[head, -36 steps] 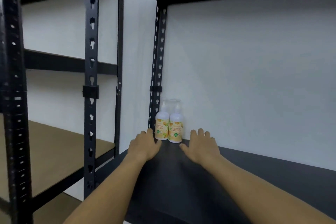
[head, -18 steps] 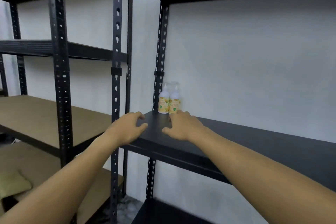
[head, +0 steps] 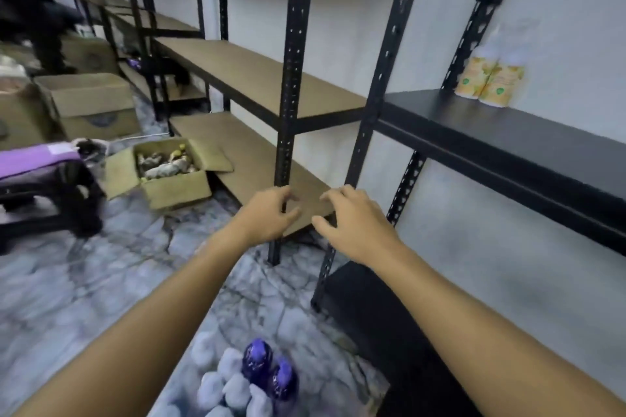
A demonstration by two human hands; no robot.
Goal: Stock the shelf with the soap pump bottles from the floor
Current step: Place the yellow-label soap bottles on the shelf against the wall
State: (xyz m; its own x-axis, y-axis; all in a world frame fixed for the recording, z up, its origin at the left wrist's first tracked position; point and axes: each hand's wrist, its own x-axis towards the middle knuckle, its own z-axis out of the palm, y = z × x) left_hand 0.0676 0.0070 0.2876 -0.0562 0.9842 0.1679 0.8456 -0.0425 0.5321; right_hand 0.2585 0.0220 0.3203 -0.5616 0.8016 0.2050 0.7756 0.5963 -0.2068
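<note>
Head view: fingers (head: 288, 195) of the left hand (head: 267, 217) are loosely curled and spread, holding nothing; those of the right hand (head: 352, 223) are likewise relaxed and apart, thumb out toward the other hand, also holding nothing. Both hands hang palm-down in the air, close together but not touching, in front of the black uprights of the rack, with both bare forearms stretched forward from the bottom corners of the frame.

Half a second ago both hands rested on the front part of the black shelf (head: 508, 132), just in front of the bottles; now they are off it and lower, and the view has swung down and left so that the floor (head: 84, 281) shows.

Two soap bottles (head: 487, 81), yellow-labelled, stand touching side by side at the back left corner of the black shelf against the wall, well apart from the hands. On the floor below the forearms, two purple bottles (head: 267, 371) stand among a cluster of pale bottles too blurred to count. Farther left lies one open box (head: 169, 173) with mixed things inside, and two more boxes (head: 88, 101) beyond it.
</note>
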